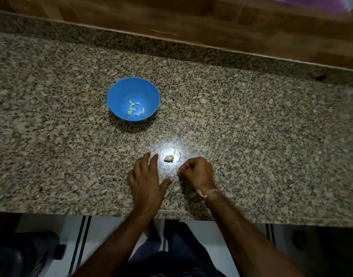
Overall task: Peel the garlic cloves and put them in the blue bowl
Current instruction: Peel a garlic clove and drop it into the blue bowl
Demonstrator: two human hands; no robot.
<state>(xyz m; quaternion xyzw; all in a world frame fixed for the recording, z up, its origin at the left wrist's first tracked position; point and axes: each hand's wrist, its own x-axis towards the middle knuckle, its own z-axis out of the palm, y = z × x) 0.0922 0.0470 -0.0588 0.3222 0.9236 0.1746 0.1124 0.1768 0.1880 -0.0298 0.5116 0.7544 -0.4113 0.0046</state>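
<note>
Holding peeled cloves [135,110]: blue bowl [119,90] | left hand [145,182] flat | right hand [197,172] fisted

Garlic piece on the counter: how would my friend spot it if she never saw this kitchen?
On the speckled granite counter, look near the front edge, at the two hands. The garlic clove lies in a bright patch of light between the left hand and the right hand. Unlike the greenish cloves in the blue bowl farther back, it sits alone on bare stone.
</note>
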